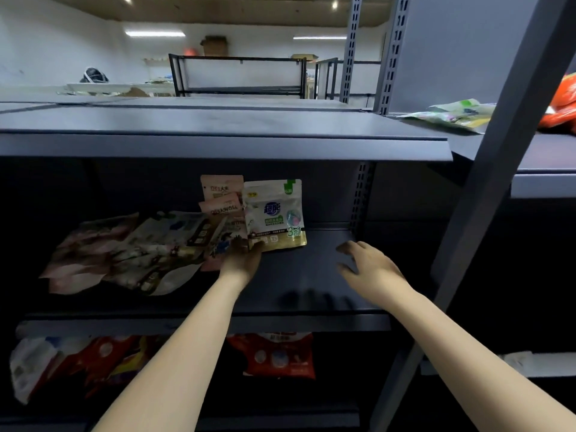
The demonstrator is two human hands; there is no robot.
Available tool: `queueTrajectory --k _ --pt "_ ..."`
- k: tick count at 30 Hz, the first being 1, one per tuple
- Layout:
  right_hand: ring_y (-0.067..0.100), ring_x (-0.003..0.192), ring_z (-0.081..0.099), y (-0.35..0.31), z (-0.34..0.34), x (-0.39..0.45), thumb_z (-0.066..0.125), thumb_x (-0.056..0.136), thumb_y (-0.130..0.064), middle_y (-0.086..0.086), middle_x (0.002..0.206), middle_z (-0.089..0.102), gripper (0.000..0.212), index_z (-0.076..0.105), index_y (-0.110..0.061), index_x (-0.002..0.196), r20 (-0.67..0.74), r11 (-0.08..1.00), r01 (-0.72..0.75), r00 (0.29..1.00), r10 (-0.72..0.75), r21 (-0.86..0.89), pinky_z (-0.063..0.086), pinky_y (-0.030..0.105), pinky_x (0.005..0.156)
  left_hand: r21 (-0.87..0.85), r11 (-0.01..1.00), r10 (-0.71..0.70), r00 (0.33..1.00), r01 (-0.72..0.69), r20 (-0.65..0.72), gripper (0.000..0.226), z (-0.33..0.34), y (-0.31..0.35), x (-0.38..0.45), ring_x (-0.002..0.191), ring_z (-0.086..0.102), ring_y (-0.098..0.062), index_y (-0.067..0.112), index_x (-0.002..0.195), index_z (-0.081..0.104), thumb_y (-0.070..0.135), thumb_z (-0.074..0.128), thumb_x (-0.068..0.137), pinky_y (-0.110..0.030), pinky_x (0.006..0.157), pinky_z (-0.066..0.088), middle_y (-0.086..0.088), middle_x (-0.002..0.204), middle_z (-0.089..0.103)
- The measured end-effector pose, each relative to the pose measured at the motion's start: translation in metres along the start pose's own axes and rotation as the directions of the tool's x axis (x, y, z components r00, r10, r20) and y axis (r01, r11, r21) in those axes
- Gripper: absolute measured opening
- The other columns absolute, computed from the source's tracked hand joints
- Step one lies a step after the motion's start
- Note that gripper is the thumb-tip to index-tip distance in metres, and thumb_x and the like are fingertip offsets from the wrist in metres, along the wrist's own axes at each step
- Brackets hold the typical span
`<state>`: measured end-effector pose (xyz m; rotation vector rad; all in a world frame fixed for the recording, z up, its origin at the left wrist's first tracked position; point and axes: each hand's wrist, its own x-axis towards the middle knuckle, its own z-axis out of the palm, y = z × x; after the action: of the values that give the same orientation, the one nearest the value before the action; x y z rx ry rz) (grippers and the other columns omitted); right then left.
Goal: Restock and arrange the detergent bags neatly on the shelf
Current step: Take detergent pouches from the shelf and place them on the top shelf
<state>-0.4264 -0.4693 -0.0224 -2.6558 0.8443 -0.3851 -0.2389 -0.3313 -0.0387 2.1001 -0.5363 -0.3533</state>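
A white and gold detergent bag stands upright at the back of the middle shelf. My left hand holds its lower left corner. Pink bags stand just left of it, behind it. Several more bags lie flat in a loose pile on the shelf's left part. My right hand hovers over the bare right part of the shelf, fingers spread and loosely bent, holding nothing.
The top shelf above holds nothing here. On the neighbouring unit to the right lie a green bag and an orange bag. Red bags sit on the lower shelf. A grey upright post slants past my right arm.
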Motion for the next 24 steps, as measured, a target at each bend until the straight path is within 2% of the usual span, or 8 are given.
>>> queueTrajectory --k 3,7,11,15,18,19,21,24 --pt "0.026 0.118 0.053 0.008 0.011 0.011 0.049 0.094 -0.038 -0.005 0.133 0.049 0.038 0.047 -0.029 0.131 -0.022 1.000 -0.009 1.000 0.010 0.016 0.047 0.039 0.094 -0.128 0.990 0.065 0.998 -0.064 0.000 0.048 0.008 -0.005 0.015 0.134 0.037 -0.023 0.014 0.141 0.041 0.029 0.051 0.096 -0.020 0.100 0.026 -0.006 0.145 0.042" --pt "0.023 0.117 0.054 0.016 0.028 0.028 0.053 0.093 -0.036 -0.003 0.129 0.052 0.038 0.048 -0.026 0.130 -0.047 0.999 0.004 0.999 -0.002 0.032 0.046 0.040 0.094 -0.106 0.992 0.063 0.998 -0.064 -0.013 0.063 0.019 -0.008 0.050 0.123 0.049 -0.027 0.017 0.134 0.049 0.045 0.057 0.077 -0.028 0.096 0.037 -0.006 0.133 0.054" --pt "0.022 0.114 0.055 0.022 0.047 0.049 0.054 0.093 -0.037 0.000 0.124 0.054 0.039 0.049 -0.024 0.129 -0.071 0.999 0.023 0.997 -0.021 0.025 0.047 0.038 0.091 -0.005 0.997 0.078 0.994 -0.079 -0.072 0.060 0.040 -0.011 0.085 0.124 0.046 -0.029 0.014 0.138 0.042 0.043 0.057 0.088 -0.029 0.095 0.035 -0.009 0.136 0.049" --pt "0.023 0.112 0.056 0.027 0.061 0.062 0.055 0.092 -0.036 0.001 0.123 0.055 0.040 0.050 -0.023 0.129 -0.084 1.000 0.005 0.996 -0.004 0.008 0.047 0.040 0.091 0.139 0.990 0.001 0.984 0.025 -0.179 0.111 0.065 -0.011 0.125 0.136 0.029 -0.035 0.007 0.147 0.019 0.076 0.054 0.068 -0.047 0.111 0.027 -0.018 0.151 0.025" --pt "0.023 0.112 0.056 0.030 0.066 0.068 0.056 0.092 -0.036 0.001 0.123 0.056 0.039 0.051 -0.021 0.128 -0.114 1.000 0.002 0.993 -0.003 -0.015 0.047 0.040 0.090 -0.032 0.993 -0.119 0.983 0.116 -0.137 0.133 0.081 -0.018 0.160 0.135 0.033 -0.035 0.007 0.147 0.023 0.083 0.067 0.046 -0.047 0.111 0.029 -0.015 0.150 0.027" --pt "0.023 0.113 0.056 0.030 0.066 0.071 0.056 0.092 -0.036 0.001 0.124 0.056 0.039 0.052 -0.021 0.128 -0.113 1.000 -0.002 0.994 -0.001 -0.024 0.047 0.040 0.090 -0.100 0.988 -0.126 0.986 0.114 -0.114 0.129 0.080 -0.018 0.157 0.126 0.045 -0.034 0.009 0.141 0.035 0.082 0.070 0.041 -0.046 0.105 0.039 -0.013 0.142 0.041" --pt "0.023 0.115 0.055 0.030 0.066 0.080 0.056 0.092 -0.035 0.002 0.127 0.055 0.040 0.052 -0.020 0.128 -0.105 0.999 -0.012 0.994 0.008 -0.032 0.047 0.039 0.091 -0.132 0.991 -0.058 0.988 0.039 -0.141 0.083 0.080 -0.017 0.148 0.107 0.058 -0.033 0.010 0.125 0.051 0.059 0.073 0.061 -0.041 0.091 0.049 -0.010 0.121 0.057" --pt "0.023 0.117 0.054 0.027 0.065 0.098 0.057 0.092 -0.032 0.004 0.130 0.055 0.040 0.053 -0.017 0.128 -0.098 0.999 -0.038 0.995 0.037 -0.005 0.046 0.035 0.092 -0.160 0.977 0.101 0.970 -0.138 -0.223 0.046 0.070 -0.006 0.131 0.109 0.056 -0.030 0.010 0.122 0.054 0.029 0.064 0.082 -0.037 0.093 0.047 -0.008 0.123 0.057"
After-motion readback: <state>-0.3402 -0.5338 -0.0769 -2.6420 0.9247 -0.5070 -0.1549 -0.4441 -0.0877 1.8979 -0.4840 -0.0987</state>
